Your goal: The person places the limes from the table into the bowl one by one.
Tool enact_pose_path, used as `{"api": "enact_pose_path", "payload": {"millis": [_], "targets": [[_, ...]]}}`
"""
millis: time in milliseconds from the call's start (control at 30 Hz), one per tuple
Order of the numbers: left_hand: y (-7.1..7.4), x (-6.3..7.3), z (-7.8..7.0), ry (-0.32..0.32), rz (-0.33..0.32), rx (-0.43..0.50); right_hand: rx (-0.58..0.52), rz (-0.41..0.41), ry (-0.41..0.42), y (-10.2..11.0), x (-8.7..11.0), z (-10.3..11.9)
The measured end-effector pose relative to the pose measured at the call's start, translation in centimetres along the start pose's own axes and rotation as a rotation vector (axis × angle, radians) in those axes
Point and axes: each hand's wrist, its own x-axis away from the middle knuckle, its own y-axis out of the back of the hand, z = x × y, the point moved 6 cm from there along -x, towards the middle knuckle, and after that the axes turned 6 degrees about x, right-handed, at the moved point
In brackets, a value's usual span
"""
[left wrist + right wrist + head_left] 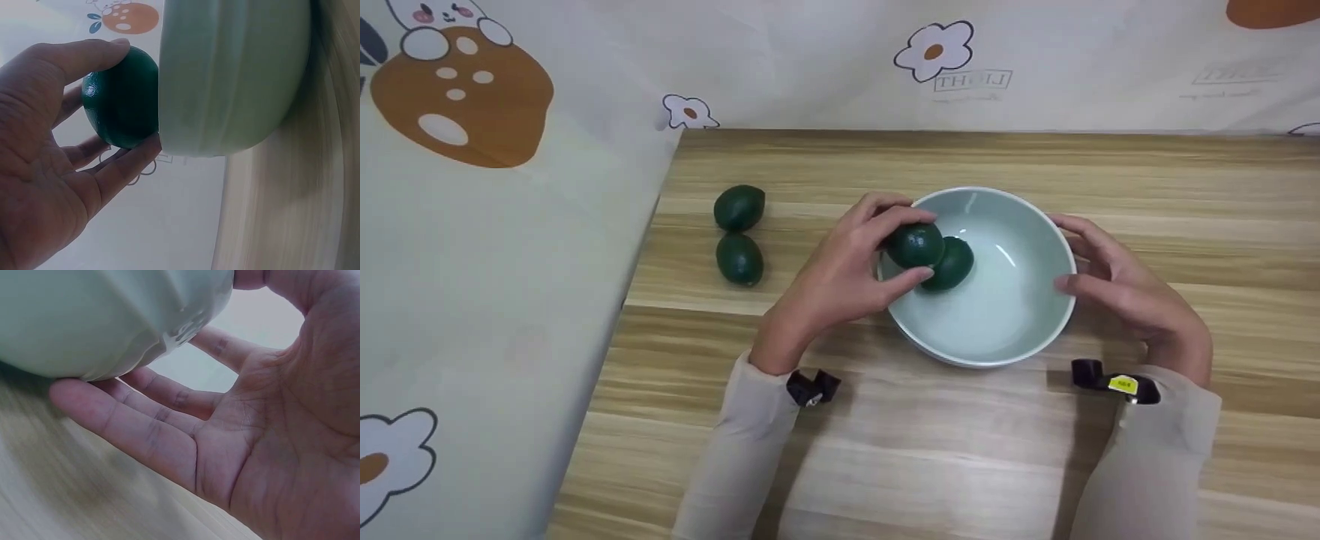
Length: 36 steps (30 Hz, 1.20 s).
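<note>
My left hand (851, 262) holds a glossy dark green lime (916, 244) between thumb and fingers, over the left rim of a pale green bowl (1005, 315). In the left wrist view, the held lime (121, 98) is level with the rim, beside the bowl's outer wall (230, 79). Inside the bowl lies a second lime (952, 264), partly hidden behind the held one. On the bowl's right side, my right hand (1132, 289) grips with the thumb at the rim and fingers around the outside. The right wrist view shows fingertips (79, 396) against the lower wall.
Two more dark green limes, an upper one (739, 208) and a lower one (739, 259), touch each other on the wooden table (930, 450) left of the bowl. A patterned cloth (810, 67) stands behind the table's back edge and covers the left side.
</note>
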Motion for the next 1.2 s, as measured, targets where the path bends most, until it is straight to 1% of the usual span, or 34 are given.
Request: {"api": "enact_pose_path", "payload": {"millis": [233, 500, 600, 700, 867, 933, 1033, 1100, 1200], "targets": [[-0.7, -0.2, -0.2, -0.022, 0.013, 0.015, 0.032, -0.007, -0.026, 0.1, 0.0, -0.1], [-1.5, -0.4, -0.3, -0.028, 0.043, 0.049, 0.043, -0.003, -0.03, 0.1, 0.0, -0.1], [-1.6, -0.4, -0.3, -0.031, 0.049, 0.069, 0.048, -0.001, -0.037, 0.1, 0.0, -0.1], [-1.9, -0.5, -0.4, -0.048, 0.05, 0.091, 0.056, -0.004, -0.039, 0.1, 0.0, -0.2], [-2.3, -0.6, -0.6, -0.095, 0.057, 0.14, 0.01, 0.005, -0.02, 0.0, 0.1, -0.1], [-2.5, -0.6, -0.6, -0.096, 0.065, 0.166, 0.0, 0.009, -0.015, 0.0, 0.2, 0.0], [-2.8, -0.6, -0.6, -0.088, 0.071, 0.188, 0.014, 0.006, -0.018, 0.0, 0.2, 0.0], [-2.9, -0.6, -0.6, -0.088, 0.076, 0.189, 0.023, 0.002, -0.025, 0.1, 0.1, 0.0], [-3.1, -0.7, -0.8, -0.107, 0.074, 0.15, 0.028, 0.003, -0.037, 0.1, 0.1, -0.1]]}}
